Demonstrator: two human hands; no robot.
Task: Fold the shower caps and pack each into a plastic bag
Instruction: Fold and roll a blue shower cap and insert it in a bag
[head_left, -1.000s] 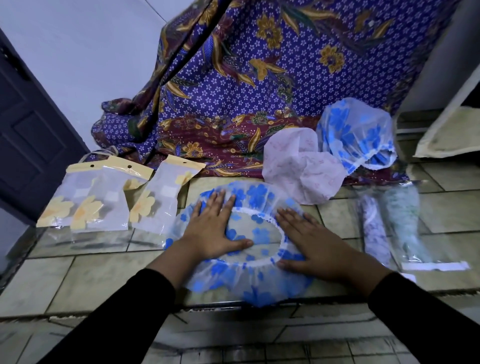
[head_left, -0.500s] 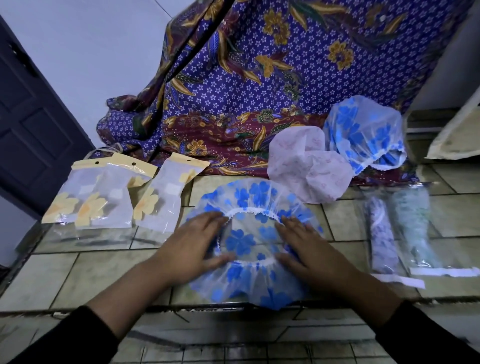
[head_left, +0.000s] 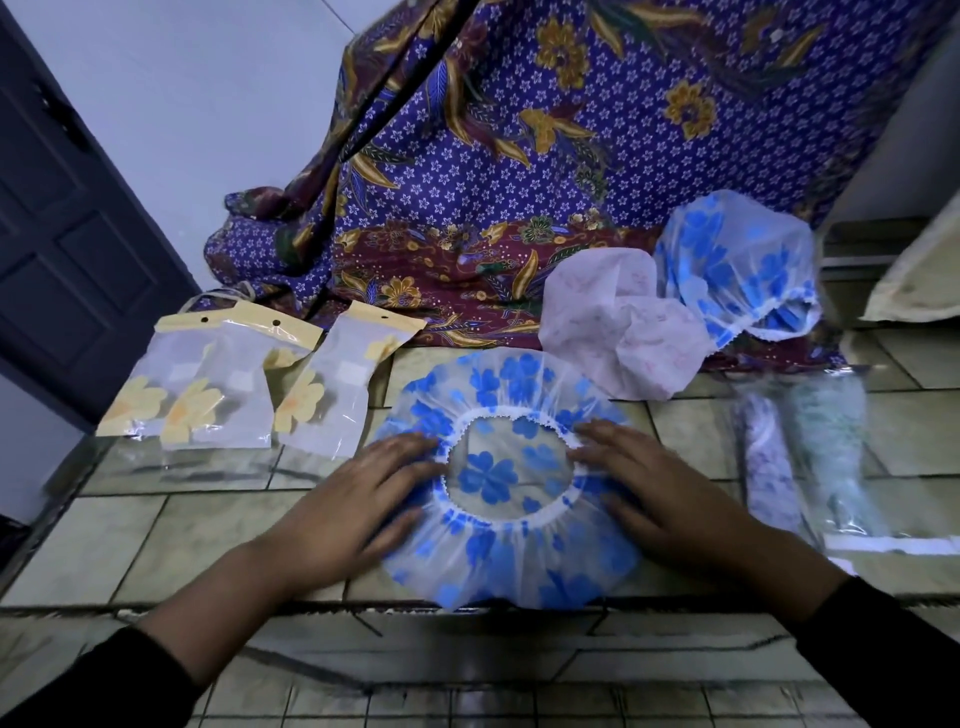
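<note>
A clear shower cap with blue flowers (head_left: 506, 540) lies flat on the tiled floor (head_left: 130, 530), its white elastic opening facing up. My left hand (head_left: 358, 499) presses flat on its left side, fingers spread. On the cap's right side rests my right hand (head_left: 660, 488), also flat with fingers apart. A pink cap (head_left: 618, 322) and another blue-flowered cap (head_left: 737, 270) sit puffed up behind. Empty plastic bags with yellow flowers (head_left: 208, 389) lie to the left. Two packed bags (head_left: 810, 452) lie to the right.
A purple patterned cloth (head_left: 519, 156) hangs and pools behind the caps. A dark door (head_left: 67, 234) stands at the left. A step edge (head_left: 467, 608) runs across just below the flattened cap. A pale cushion-like object (head_left: 919, 280) sits at the far right.
Both hands slid outward from the cap's middle to its left and right sides, spreading the cap wider so its elastic opening is round and open.
</note>
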